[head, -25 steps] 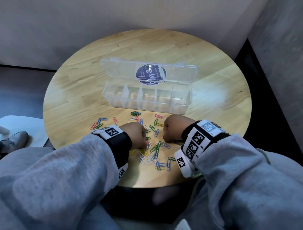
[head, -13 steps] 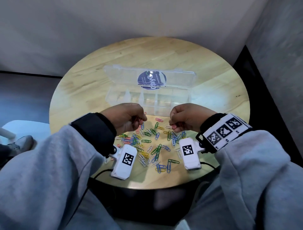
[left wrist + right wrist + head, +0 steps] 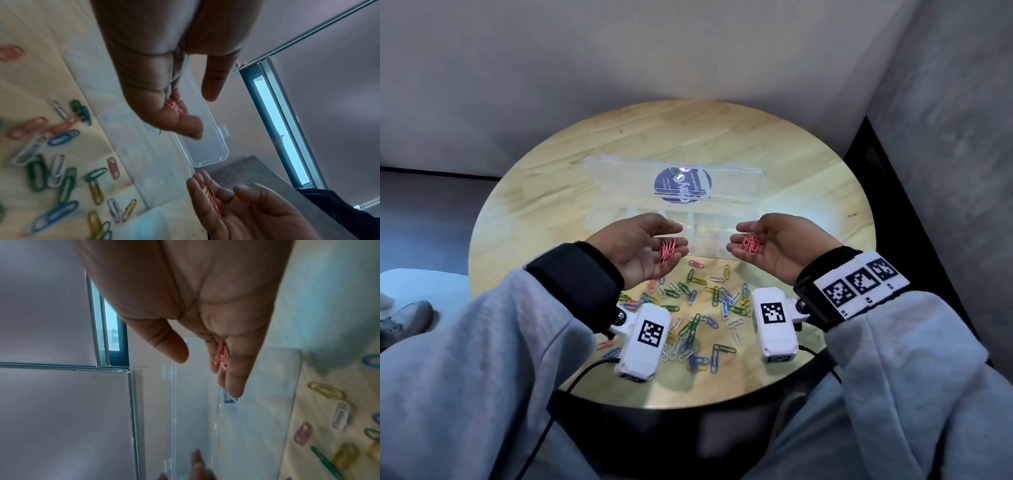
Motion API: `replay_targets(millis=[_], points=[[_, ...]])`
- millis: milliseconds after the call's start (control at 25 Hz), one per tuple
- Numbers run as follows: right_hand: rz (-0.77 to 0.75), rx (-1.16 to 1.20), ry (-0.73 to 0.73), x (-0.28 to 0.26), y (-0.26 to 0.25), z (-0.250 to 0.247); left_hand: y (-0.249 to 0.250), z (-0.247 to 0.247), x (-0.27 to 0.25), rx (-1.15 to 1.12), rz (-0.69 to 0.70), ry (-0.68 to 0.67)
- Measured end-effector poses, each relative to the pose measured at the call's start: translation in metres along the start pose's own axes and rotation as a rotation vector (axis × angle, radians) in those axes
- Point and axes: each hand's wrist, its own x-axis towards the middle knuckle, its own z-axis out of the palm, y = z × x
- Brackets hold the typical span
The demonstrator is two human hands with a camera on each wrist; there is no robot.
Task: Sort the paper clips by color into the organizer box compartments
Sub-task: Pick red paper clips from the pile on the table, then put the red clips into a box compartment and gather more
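- Both hands have turned palm-up since half a second ago, when they were curled over the pile; a second ago they rested as fists on the tabletop (image 3: 774, 144).
- Left hand (image 3: 645, 248) is held above the tabletop with its fingers relaxed and spread flat, cradling a small bunch of red paper clips (image 3: 667, 249) on the fingers, not pinched.
- Right hand (image 3: 779, 245) mirrors it at 3 o'clock from the left, palm up and fingers loose, with a second bunch of pink-red clips (image 3: 750, 244) lying on the fingers.
- In the left wrist view the red clips (image 3: 172, 104) lie on the fingers near the little-finger edge; the right wrist view shows its clips (image 3: 221, 357) lying along the fingers.
- Clear organizer box (image 3: 709, 222) stands with its lid open at 12 o'clock from both hands, which are raised in front of its near wall; the picture is too blurred to show whether any clip lies in its compartments.
- Loose mixed paper clips (image 3: 702, 301), green, blue, yellow, white and red, lie scattered on the tabletop at 6 o'clock from the hands, between the two white wrist cameras (image 3: 645, 337).
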Motion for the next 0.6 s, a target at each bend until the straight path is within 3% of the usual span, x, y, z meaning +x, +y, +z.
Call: replay_targets(millis=[200,600], points=[[-0.074,-0.096,0.063,0.003,-0.015,-0.005,0.011,0.024,0.013,0.031,0.028,-0.063],[-0.083,-0.275,0.14,0.036,-0.018,-0.009,0.014,0.057,0.061,0.159,0.063,-0.068]])
